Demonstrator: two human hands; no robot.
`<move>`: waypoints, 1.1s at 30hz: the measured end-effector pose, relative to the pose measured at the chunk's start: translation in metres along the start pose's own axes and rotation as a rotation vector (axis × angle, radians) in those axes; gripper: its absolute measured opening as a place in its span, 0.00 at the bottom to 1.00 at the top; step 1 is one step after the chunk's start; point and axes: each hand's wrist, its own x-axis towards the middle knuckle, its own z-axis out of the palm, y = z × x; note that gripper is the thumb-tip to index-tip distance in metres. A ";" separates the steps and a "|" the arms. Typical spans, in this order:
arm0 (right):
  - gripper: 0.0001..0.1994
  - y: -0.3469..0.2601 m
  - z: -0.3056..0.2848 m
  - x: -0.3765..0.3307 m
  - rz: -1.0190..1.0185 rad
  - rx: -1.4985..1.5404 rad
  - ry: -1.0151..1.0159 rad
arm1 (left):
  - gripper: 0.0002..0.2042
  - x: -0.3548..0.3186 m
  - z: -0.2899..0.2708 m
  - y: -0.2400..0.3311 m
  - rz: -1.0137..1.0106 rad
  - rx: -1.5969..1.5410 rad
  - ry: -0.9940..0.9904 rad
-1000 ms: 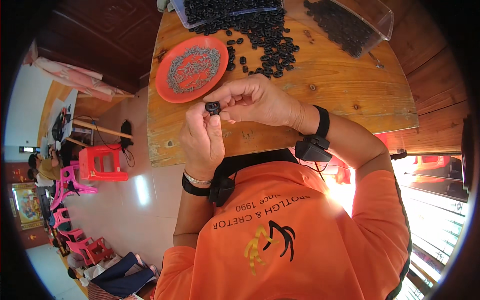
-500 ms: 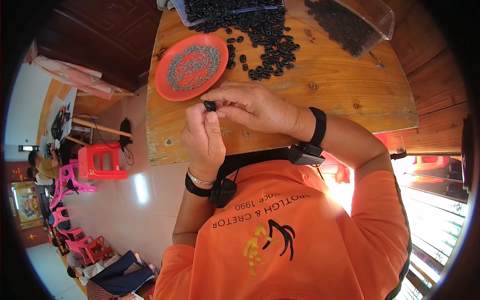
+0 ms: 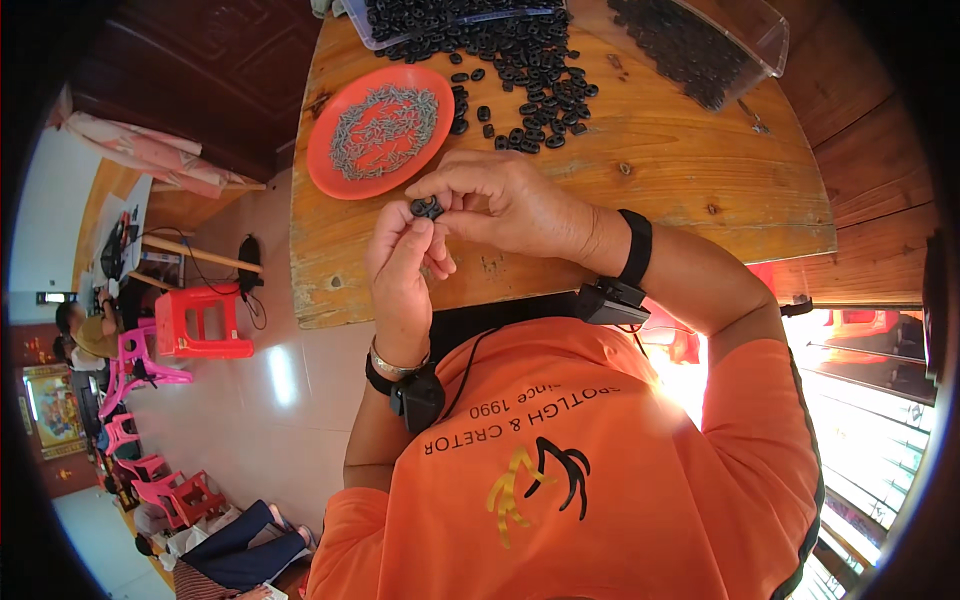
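Left hand (image 3: 398,270): black piece (image 3: 427,208) pinched between thumb and fingers, seemingly to be steadied.
Right hand (image 3: 515,200): the same piece gripped by thumb and forefinger; whether anything else is held cannot be told.
Piece's place: held above the table (image 3: 720,180), near the red plate (image 3: 322,165).
Plate: small metal parts (image 3: 348,150) gathered in it, probably for easy reach.
Loose pieces (image 3: 538,100): spread beyond the hands.

One held black piece (image 3: 430,209), one red plate (image 3: 322,155), two plastic bins (image 3: 775,52).
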 end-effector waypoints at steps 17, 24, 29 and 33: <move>0.15 -0.001 0.000 -0.002 -0.028 -0.072 -0.013 | 0.09 0.002 -0.008 -0.001 -0.057 -0.056 -0.069; 0.14 0.001 0.001 -0.002 -0.056 -0.185 -0.028 | 0.09 0.004 -0.009 0.000 -0.119 -0.036 -0.047; 0.13 0.000 0.001 -0.002 -0.069 -0.206 -0.040 | 0.09 0.004 -0.009 0.000 -0.117 -0.009 -0.036; 0.13 0.002 0.001 -0.002 -0.095 -0.200 -0.036 | 0.10 0.005 -0.008 0.000 -0.128 -0.054 -0.033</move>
